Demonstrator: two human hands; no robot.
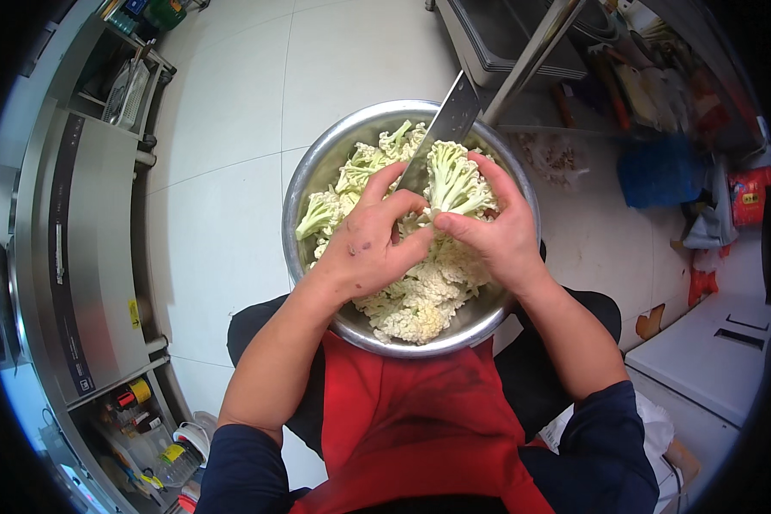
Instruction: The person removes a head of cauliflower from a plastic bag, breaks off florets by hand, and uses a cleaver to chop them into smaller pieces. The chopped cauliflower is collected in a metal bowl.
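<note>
A wide metal bowl (pixel 289 224) full of cut cauliflower (pixel 424 300) sits in front of my lap, between my knees. In my right hand (pixel 507 236) is a pale green-white cauliflower floret (pixel 456 180), pinched at its stem with the head fanned upward. My left hand (pixel 364 248) is closed around a knife (pixel 454 116); its broad blade slants up and to the right, past the far rim of the bowl. The knife's handle is hidden by my fingers. Both hands meet over the bowl, fingertips close to the floret's stem.
Along the left stands a steel cabinet (pixel 103 257), with bottles on a shelf (pixel 176 463) below. Dark trays (pixel 505 43) and a metal leg (pixel 535 60) are beyond the bowl. A blue container (pixel 660 171) and a white box (pixel 702 351) stand at the right. Pale tiles (pixel 214 214) cover the floor.
</note>
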